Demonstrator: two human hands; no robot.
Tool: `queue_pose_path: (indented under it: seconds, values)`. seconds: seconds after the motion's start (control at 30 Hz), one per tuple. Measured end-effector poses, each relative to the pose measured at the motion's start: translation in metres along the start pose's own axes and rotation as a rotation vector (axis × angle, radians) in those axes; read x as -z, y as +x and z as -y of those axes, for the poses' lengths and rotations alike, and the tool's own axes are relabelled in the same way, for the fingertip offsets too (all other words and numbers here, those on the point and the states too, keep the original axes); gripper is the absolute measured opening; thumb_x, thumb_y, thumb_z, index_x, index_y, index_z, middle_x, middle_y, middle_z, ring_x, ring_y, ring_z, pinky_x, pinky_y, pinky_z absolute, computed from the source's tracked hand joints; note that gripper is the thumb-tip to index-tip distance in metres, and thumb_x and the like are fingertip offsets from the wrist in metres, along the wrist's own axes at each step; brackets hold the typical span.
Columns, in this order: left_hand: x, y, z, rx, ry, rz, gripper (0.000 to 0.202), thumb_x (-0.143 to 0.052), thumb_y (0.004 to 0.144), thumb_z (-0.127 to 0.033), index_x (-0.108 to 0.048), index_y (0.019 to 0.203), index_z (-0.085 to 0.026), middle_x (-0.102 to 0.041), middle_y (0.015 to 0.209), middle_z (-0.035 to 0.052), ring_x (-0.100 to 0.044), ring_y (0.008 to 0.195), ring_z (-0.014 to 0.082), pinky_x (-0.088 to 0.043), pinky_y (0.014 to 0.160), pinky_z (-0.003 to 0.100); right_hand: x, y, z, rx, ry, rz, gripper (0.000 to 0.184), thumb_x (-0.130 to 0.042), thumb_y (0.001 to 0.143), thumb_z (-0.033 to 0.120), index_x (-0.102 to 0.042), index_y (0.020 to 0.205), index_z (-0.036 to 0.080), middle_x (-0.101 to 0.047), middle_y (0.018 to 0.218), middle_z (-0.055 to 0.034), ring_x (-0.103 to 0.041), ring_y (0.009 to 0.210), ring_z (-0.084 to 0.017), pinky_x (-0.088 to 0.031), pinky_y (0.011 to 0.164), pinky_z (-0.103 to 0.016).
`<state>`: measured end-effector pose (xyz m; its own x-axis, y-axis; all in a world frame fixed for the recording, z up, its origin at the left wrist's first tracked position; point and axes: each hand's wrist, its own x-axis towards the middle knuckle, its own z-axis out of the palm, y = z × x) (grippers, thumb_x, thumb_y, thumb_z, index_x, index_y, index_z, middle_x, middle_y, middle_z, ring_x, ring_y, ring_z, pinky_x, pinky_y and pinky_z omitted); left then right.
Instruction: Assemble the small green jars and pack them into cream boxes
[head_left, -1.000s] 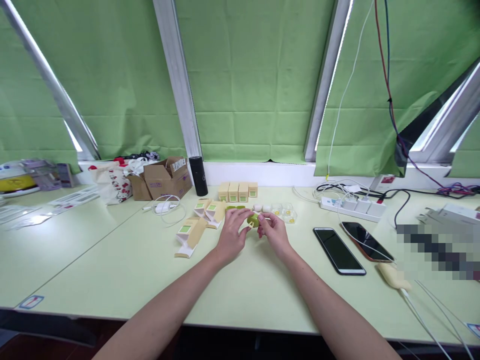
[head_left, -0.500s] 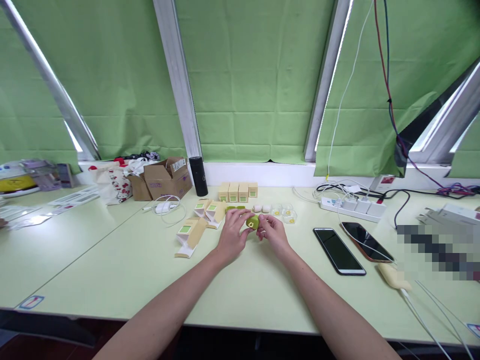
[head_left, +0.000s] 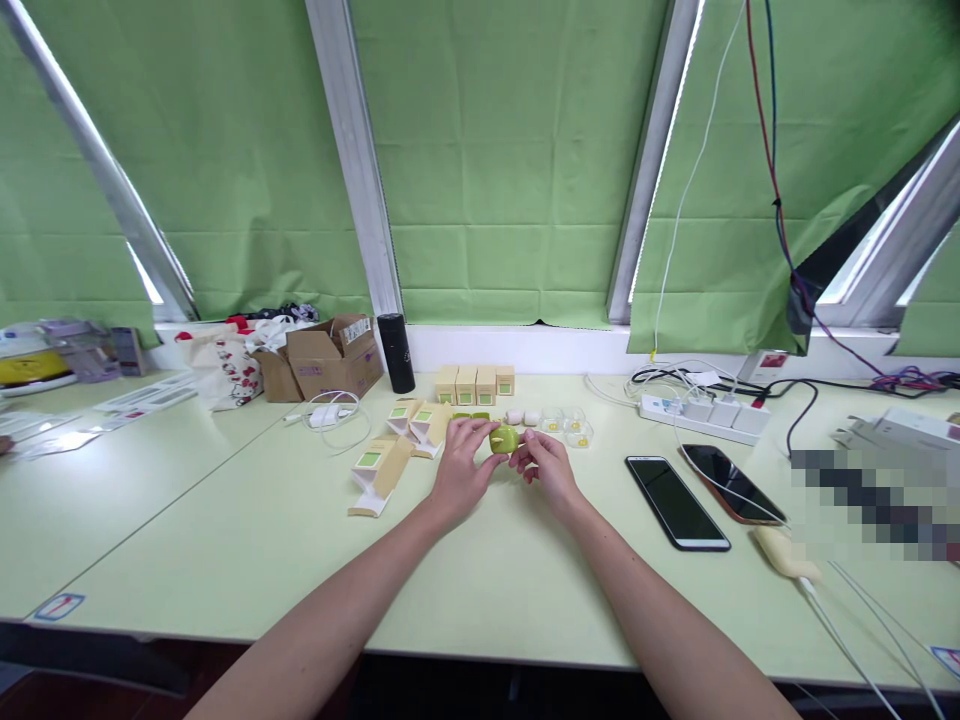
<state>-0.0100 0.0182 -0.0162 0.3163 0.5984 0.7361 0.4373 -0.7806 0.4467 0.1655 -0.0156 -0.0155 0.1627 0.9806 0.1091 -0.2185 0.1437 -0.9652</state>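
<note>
Left hand (head_left: pixel 460 468) pinches the green piece (head_left: pixel 505 439) between thumb and fingers; right hand (head_left: pixel 550 466) half-curled at its right side, contact unclear. Advisable: steady left grip, light right fingertips.

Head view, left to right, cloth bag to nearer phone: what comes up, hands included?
Patterned white cloth bag, open brown cardboard box, black cylindrical bottle, left hand, green rounded object, right hand, black rectangular phone.

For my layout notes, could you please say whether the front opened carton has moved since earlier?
No: judged against the black bottle, the front opened carton lies in the same place.
</note>
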Motion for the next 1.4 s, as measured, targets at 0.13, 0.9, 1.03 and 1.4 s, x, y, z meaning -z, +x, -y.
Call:
queue_pose_path:
  seconds: [0.13,0.9,1.03,1.4]
  values:
    - [0.000,0.001,-0.001,0.090,-0.044,-0.001,0.040,-0.076,0.092,-0.029,-0.069,0.130,-0.025,-0.069,0.127,0.0093,-0.050,0.128,0.0285,-0.046,0.111,0.048,0.006,0.000,0.001,0.106,-0.266,-0.099,0.056,-0.060,0.084,0.075,-0.070,0.087,0.020,-0.070,0.068,-0.0046,-0.059,0.060,-0.019,-0.041,0.057,-0.030]
    - [-0.004,0.015,0.019,0.678,-0.676,-0.090,0.066,-0.076,0.071,-0.079,-0.080,0.088,-0.015,-0.073,0.087,0.0073,-0.065,0.072,0.0170,-0.058,0.074,0.033,0.079,0.020,0.003,0.234,-1.411,-0.539,0.029,-0.059,0.086,0.009,-0.080,0.102,0.019,-0.062,0.117,-0.0220,-0.046,0.117,-0.038,-0.034,0.093,-0.050]
    - [-0.005,0.015,0.023,0.710,-0.713,-0.122,0.066,-0.077,0.072,-0.077,-0.081,0.091,-0.014,-0.071,0.083,0.0065,-0.064,0.073,0.0166,-0.059,0.073,0.033,0.072,0.018,0.004,0.314,-1.421,-0.507,0.022,-0.060,0.087,0.011,-0.079,0.094,0.018,-0.063,0.113,-0.0217,-0.048,0.113,-0.038,-0.037,0.091,-0.050]
    - [-0.005,0.017,0.021,0.716,-0.727,-0.167,0.065,-0.078,0.068,-0.078,-0.079,0.084,-0.014,-0.069,0.081,0.0056,-0.059,0.074,0.0152,-0.058,0.069,0.030,0.036,0.005,-0.007,0.588,-1.249,0.020,0.020,-0.063,0.085,0.006,-0.071,0.090,0.023,-0.063,0.108,-0.0102,-0.053,0.109,-0.029,-0.048,0.091,-0.040]
